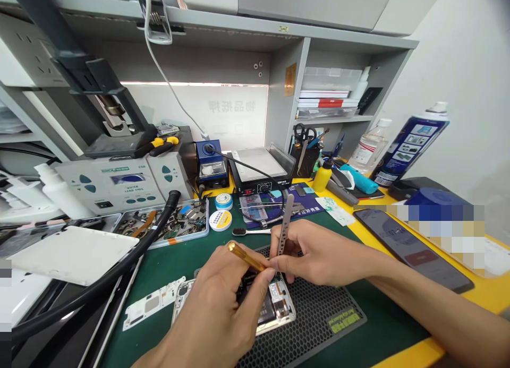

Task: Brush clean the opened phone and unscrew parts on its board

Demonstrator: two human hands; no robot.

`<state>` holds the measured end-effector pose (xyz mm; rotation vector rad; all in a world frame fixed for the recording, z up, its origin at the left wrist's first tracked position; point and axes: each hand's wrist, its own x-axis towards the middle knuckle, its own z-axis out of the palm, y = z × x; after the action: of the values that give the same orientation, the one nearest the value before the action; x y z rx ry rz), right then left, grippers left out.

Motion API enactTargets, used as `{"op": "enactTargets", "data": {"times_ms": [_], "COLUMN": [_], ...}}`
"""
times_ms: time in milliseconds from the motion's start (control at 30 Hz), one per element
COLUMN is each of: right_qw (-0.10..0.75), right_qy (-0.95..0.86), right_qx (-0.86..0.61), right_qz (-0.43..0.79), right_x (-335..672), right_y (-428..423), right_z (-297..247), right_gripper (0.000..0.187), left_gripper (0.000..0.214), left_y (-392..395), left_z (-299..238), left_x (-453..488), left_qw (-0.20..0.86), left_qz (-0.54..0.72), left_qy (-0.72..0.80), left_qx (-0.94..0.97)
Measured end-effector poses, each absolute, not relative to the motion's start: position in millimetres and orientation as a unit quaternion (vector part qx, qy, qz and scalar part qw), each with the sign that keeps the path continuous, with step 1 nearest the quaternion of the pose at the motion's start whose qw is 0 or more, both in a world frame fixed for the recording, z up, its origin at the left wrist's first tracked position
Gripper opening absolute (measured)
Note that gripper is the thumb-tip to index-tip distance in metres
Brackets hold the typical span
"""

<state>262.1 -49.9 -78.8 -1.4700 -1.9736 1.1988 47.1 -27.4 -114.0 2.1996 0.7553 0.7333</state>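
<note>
Opened phone [287, 314] beneath two tools, where a slip could do harm.
It lies on the black honeycomb mat [322, 317], its inner parts bare. The left hand [223, 299] has its grip closed round a gold-coloured tool [247, 257]; the right hand [311, 251] has its grip pinched on perforated metal tweezers [285, 224]. Fingers hide both working tips, so contact cannot be told. A skidding tip might nick the dark battery [265, 310]; uneven hand pressure might shift the phone; a dropped small part could get lost among the clutter on the table [398, 320].
</note>
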Motion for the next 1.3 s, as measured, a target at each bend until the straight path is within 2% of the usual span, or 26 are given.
{"op": "enactTargets", "data": {"times_ms": [567, 1300], "right_qw": [0.211, 0.201], "right_qy": [-0.696, -0.701], "right_qx": [-0.518, -0.544], "right_qz": [0.451, 0.414], "right_x": [262.5, 258.3], "right_y": [-49.5, -51.3], "right_z": [-78.8, -73.3], "right_gripper": [0.014, 0.012], "left_gripper": [0.014, 0.01], "left_y": [-26.9, -23.5], "left_z": [-114.4, -113.3], "left_x": [47.3, 43.8], "left_qw": [0.344, 0.314], "left_qz": [0.281, 0.321], "left_qy": [0.295, 0.295], "left_qx": [0.846, 0.844]}}
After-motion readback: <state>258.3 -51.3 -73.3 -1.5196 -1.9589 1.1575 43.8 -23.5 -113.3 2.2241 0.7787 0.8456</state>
